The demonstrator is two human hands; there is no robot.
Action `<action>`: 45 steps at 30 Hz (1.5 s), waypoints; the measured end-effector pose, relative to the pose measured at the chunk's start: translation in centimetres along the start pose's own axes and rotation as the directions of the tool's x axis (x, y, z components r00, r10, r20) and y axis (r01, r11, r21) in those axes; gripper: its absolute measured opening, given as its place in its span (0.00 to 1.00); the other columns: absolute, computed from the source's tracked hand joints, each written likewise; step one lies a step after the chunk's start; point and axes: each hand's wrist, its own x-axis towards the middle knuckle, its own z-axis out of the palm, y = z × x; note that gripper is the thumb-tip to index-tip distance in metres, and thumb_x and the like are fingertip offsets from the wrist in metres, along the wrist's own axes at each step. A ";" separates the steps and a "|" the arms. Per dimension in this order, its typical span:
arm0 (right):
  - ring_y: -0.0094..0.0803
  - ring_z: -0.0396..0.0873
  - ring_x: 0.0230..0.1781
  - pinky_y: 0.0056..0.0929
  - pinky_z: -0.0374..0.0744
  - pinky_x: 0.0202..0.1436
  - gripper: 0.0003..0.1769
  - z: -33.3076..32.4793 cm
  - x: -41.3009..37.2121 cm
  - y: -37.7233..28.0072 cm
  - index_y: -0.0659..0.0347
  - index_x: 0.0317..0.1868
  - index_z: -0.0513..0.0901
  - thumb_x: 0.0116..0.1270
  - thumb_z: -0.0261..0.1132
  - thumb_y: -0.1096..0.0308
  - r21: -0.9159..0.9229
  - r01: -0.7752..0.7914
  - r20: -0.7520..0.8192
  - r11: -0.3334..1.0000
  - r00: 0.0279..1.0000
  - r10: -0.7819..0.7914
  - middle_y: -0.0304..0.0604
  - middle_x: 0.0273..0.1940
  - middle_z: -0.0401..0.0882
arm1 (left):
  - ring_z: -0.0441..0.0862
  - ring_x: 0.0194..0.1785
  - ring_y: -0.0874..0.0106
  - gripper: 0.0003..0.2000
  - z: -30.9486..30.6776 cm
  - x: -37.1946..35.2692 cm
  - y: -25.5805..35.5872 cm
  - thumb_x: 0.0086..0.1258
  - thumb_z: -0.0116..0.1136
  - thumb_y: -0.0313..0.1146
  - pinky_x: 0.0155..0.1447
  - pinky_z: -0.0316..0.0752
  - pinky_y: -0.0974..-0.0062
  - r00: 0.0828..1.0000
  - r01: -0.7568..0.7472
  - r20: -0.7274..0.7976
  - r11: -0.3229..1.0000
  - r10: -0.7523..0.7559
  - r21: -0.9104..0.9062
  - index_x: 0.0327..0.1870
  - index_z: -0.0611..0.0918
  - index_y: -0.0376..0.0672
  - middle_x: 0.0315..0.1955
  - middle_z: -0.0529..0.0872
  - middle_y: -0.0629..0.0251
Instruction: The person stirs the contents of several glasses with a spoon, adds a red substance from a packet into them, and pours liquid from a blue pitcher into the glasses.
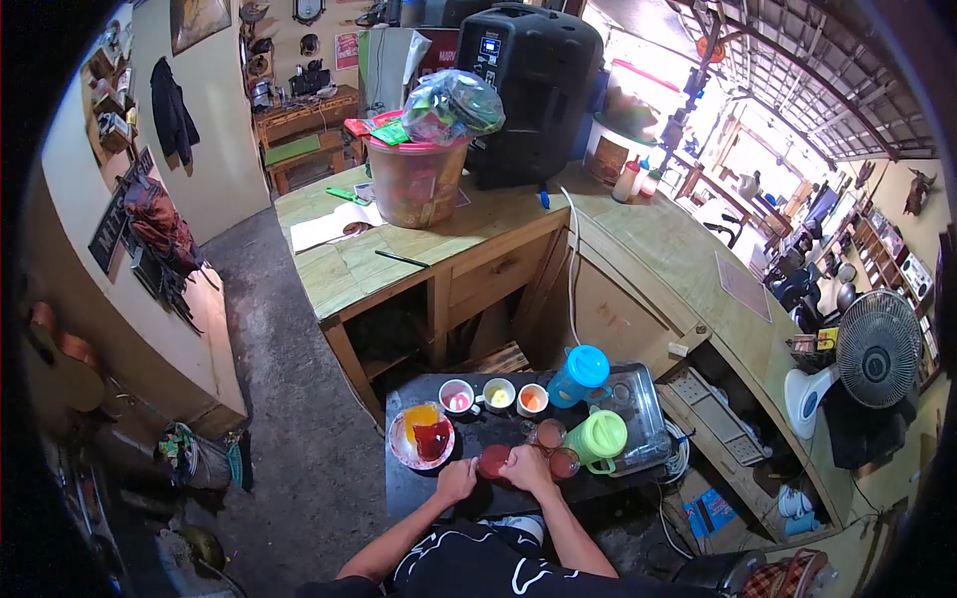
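On my feed, the right hand [525,469] curls at the red-filled glass [491,461], the left hand [458,481] bunched opposite; whether either grips, I can't tell! Glass over the dark table [408,489], green pitcher [601,438] rightward.

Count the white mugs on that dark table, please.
3, in a row: the left mug with pink inside, the middle mug with yellow, the right mug with orange, nearest the blue pitcher. None seems hidden.

One pitcher [580,375] is bright blue, the other pitcher [600,439] pale green. White cups [498,407] show pink, yellow and orange inside. A red-marked white plate [402,451] carries amber and deep red pieces [432,441]; the glasses [492,461] look reddish. White lines pattern the black shirt [461,568].
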 end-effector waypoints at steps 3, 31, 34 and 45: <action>0.38 0.81 0.21 0.35 0.78 0.29 0.11 0.5 0.2 0.7 0.64 0.21 0.79 0.49 0.69 0.66 0.250 -0.095 0.234 0.964 0.972 0.035 0.49 0.21 0.81 | 0.81 0.34 0.46 0.22 0.0 0.1 -0.1 0.74 0.41 0.43 0.40 0.74 0.49 1.000 -0.004 0.020 1.000 0.004 -0.013 0.30 0.82 0.36 0.28 0.83 0.43; 0.45 0.82 0.28 0.40 0.79 0.33 0.11 0.7 1.7 1.0 0.63 0.21 0.79 0.47 0.70 0.65 0.288 -0.083 0.122 0.954 0.991 0.050 0.51 0.24 0.81 | 0.82 0.37 0.47 0.22 -0.4 0.8 -0.6 0.74 0.39 0.44 0.44 0.74 0.50 0.997 -0.039 0.074 0.999 0.037 0.023 0.33 0.83 0.37 0.30 0.83 0.43; 0.41 0.82 0.25 0.37 0.79 0.32 0.10 0.9 1.5 1.0 0.63 0.21 0.80 0.47 0.70 0.65 0.079 -0.030 -0.060 0.996 0.998 0.034 0.49 0.22 0.81 | 0.81 0.37 0.47 0.22 -0.8 0.7 -0.5 0.74 0.39 0.44 0.45 0.74 0.51 0.994 -0.031 0.101 0.999 0.028 0.023 0.32 0.83 0.37 0.31 0.83 0.44; 0.28 0.80 0.18 0.28 0.77 0.26 0.11 1.0 1.1 1.9 0.65 0.19 0.77 0.52 0.70 0.70 0.204 0.046 -0.059 0.978 0.998 -0.034 0.44 0.19 0.81 | 0.80 0.37 0.46 0.20 -1.3 1.1 -0.4 0.74 0.42 0.42 0.43 0.73 0.51 0.992 -0.088 0.084 0.996 0.090 -0.033 0.32 0.82 0.35 0.30 0.83 0.43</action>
